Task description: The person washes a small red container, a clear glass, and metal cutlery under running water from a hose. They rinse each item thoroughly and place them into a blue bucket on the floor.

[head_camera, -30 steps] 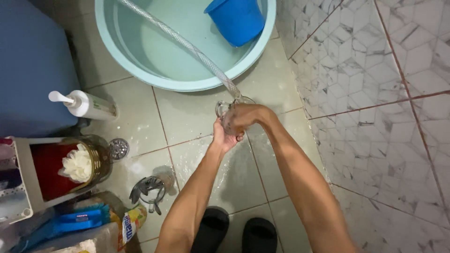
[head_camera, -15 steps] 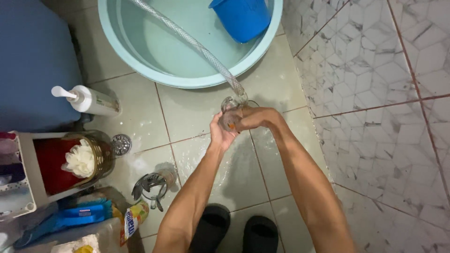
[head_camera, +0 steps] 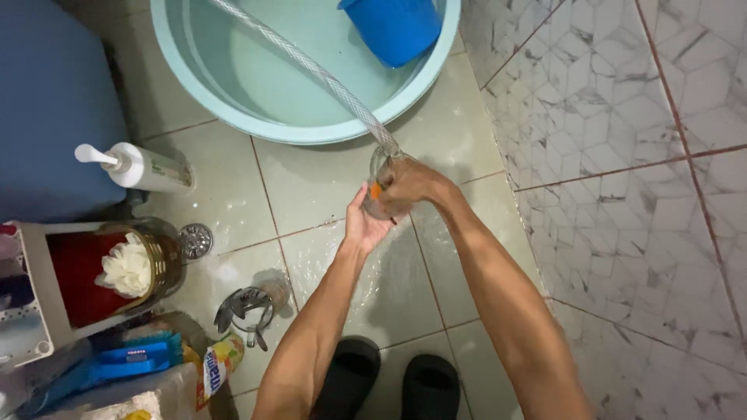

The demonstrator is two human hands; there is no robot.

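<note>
left hand: your left hand (head_camera: 364, 225) is cupped palm-up under a small clear glass jar (head_camera: 379, 183), fingers curled around its lower side.
right hand: your right hand (head_camera: 412, 184) is clamped over the jar from the right, fingers wrapped tight; a bit of orange shows between your hands.
jar: it's up off the floor, between both hands, just below the basin's rim.
hose: a clear braided hose (head_camera: 311, 70) runs down from the basin and its end meets the jar's mouth.
basin: big pale-blue basin (head_camera: 233, 117) at the top, with a blue bucket (head_camera: 393, 27) inside.
floor: wet tiles, a pump bottle (head_camera: 140, 166) lying on its side at left, a floor drain (head_camera: 195, 240) near it.
feet: your dark slippers (head_camera: 389, 381) at the bottom.
</note>
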